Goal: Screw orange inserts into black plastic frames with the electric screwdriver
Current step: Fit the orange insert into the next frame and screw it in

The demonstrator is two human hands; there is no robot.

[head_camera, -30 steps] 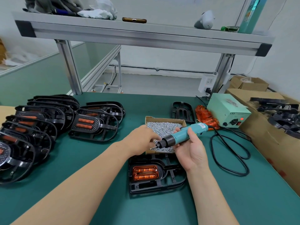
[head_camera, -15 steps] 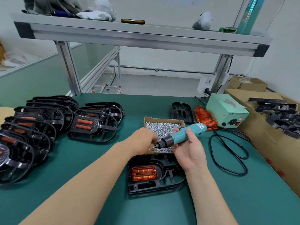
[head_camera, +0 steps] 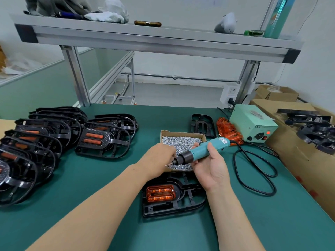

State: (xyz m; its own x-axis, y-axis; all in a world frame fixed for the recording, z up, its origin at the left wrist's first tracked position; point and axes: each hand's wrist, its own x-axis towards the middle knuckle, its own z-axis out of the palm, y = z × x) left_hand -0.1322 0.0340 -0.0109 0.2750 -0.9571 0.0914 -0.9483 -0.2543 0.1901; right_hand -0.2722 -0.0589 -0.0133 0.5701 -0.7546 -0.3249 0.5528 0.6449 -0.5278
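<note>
A black plastic frame (head_camera: 188,201) lies flat near the table's front, with an orange insert (head_camera: 160,193) seated in its left half. Above it my right hand (head_camera: 211,167) grips the teal electric screwdriver (head_camera: 201,150), its bit pointing left and down. My left hand (head_camera: 157,158) has curled fingers at the bit's tip, where a small screw (head_camera: 167,164) shows; I cannot tell whether the fingers pinch it. Both hands hover over the near edge of a cardboard box of screws (head_camera: 181,142).
Several black frames with orange inserts (head_camera: 101,140) overlap in rows at the left. A spare black frame (head_camera: 202,125) and loose orange inserts (head_camera: 229,131) lie behind the box. A green power unit (head_camera: 252,124) and its looped black cable (head_camera: 253,169) sit right. Cardboard boxes (head_camera: 301,151) line the right edge.
The screwdriver's tip has dipped slightly left and down, and a screw now shows at the bit. My left hand stays at the tip. The camera view shifted a little.
</note>
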